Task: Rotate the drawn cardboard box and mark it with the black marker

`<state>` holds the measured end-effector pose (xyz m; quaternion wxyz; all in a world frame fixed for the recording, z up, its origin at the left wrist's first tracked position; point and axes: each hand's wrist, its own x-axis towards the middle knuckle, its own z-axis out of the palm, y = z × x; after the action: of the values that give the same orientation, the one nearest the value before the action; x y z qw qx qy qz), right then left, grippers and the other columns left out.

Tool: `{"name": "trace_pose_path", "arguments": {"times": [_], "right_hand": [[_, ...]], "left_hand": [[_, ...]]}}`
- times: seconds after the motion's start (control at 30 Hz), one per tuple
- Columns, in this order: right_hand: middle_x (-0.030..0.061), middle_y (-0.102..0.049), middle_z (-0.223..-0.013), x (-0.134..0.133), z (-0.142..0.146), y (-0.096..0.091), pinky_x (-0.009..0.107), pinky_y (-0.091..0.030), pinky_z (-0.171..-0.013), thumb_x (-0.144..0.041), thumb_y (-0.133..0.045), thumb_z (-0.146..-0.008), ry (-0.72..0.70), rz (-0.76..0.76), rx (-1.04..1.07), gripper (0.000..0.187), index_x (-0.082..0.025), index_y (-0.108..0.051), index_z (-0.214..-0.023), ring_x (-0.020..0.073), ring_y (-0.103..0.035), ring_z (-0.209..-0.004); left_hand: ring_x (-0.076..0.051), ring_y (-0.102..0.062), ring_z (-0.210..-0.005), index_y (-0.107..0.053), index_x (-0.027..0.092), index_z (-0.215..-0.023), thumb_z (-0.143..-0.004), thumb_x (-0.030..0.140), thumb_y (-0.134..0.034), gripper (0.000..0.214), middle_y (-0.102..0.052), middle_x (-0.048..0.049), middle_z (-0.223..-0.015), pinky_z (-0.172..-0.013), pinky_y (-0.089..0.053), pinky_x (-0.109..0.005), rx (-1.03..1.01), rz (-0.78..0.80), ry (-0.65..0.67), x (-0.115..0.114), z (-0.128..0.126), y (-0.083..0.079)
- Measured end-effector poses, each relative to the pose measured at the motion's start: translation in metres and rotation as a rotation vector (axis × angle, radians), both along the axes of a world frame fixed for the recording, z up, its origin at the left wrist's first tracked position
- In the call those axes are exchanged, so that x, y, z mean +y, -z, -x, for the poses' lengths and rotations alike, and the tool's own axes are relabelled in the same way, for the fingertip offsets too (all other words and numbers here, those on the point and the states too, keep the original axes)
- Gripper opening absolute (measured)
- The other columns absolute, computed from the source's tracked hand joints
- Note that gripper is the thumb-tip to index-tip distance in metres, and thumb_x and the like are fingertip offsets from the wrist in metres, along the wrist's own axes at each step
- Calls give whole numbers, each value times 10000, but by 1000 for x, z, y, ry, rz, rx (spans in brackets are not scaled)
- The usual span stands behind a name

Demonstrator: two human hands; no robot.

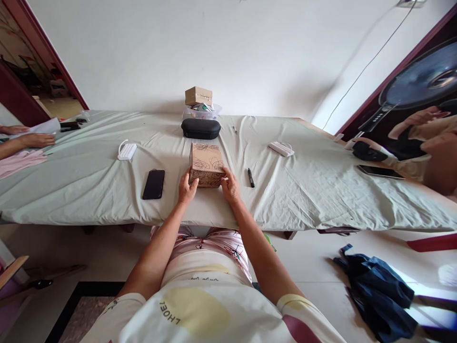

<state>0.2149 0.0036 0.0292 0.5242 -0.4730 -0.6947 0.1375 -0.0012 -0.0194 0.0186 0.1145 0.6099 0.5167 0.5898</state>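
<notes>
A brown cardboard box (207,158) with black scribbled lines on its top and front sits on the cloth-covered table before me. My left hand (187,187) grips its near left side, thumb on the front face. On the opposite side, my right hand (231,185) holds the near right corner, fingers curled against it. To the right of the box lies a black marker (251,177), apart from my hand. A dark smartphone (153,184) rests to the left of my left hand.
Behind the box are a black zip case (200,128) and a plastic bin (202,113) topped by a small carton (198,95). White strapped devices (127,151) lie on both sides. Another person's hands (35,139) hold paper at left; a person sits at right near a phone (380,172).
</notes>
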Motion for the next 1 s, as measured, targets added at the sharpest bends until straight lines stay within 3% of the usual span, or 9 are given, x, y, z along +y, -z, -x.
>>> {"name": "trace_pose_path", "arguments": {"times": [0.13, 0.27, 0.4, 0.53, 0.67, 0.8, 1.0], "right_hand": [[55, -671, -1051, 4, -4, 2, 324, -560, -708, -464, -570, -942, -29, 40, 107, 498, -232, -556, -1383, 152, -639, -661], [2, -675, -911, 6, -3, 5, 318, -546, -673, -478, -570, -935, -70, 87, 205, 455, -250, -526, -1325, 162, -668, -644], [-59, -645, -758, 7, 1, 8, 305, -526, -661, -517, -591, -902, -134, 147, 252, 416, -260, -506, -1219, 153, -657, -603], [-68, -617, -672, 6, 1, 8, 298, -512, -666, -446, -611, -890, -86, 162, 117, 310, -249, -563, -1124, 159, -627, -609], [35, -720, -889, 4, 0, 6, 332, -531, -797, -395, -656, -882, -48, 96, -137, 157, -247, -672, -931, 199, -673, -811], [48, -708, -939, 2, 1, 5, 305, -531, -780, -387, -639, -924, -115, 99, -219, 175, -238, -696, -852, 172, -662, -776], [29, -697, -873, -6, 5, 3, 275, -523, -752, -352, -630, -960, -361, 0, -284, 178, -225, -680, -847, 154, -644, -748]], "left_hand": [[-319, -555, -1389, -514, 176, -1473, -932, 542, -618, 661, -588, -196, -1469, -1170, -465, -464, -27, 12, 10, 3, -1, 5], [-305, -682, -1224, -406, 163, -1540, -931, 541, -636, 753, -632, -214, -1408, -967, -601, -417, -194, 111, -13, 11, -1, 14], [-286, -738, -1115, -486, 193, -1488, -934, 481, -653, 646, -731, -164, -1245, -956, -608, -418, -221, 179, 90, 15, -1, 19], [-296, -711, -1166, -445, 175, -1535, -921, 484, -662, 721, -704, -175, -1289, -923, -627, -425, -219, 152, 116, 13, -1, 17], [-302, -666, -1218, -475, 198, -1518, -904, 519, -669, 720, -640, -176, -1389, -915, -625, -411, -157, 72, 88, 10, 0, 13], [-310, -638, -1254, -478, 207, -1512, -882, 549, -702, 751, -605, -177, -1423, -984, -593, -429, -97, 61, 50, 8, 1, 11], [-373, -459, -1473, -268, 168, -1614, -759, 594, -828, 1107, -453, -241, -1567, -1204, -417, -502, -21, 33, 25, 6, -3, 11]]}}
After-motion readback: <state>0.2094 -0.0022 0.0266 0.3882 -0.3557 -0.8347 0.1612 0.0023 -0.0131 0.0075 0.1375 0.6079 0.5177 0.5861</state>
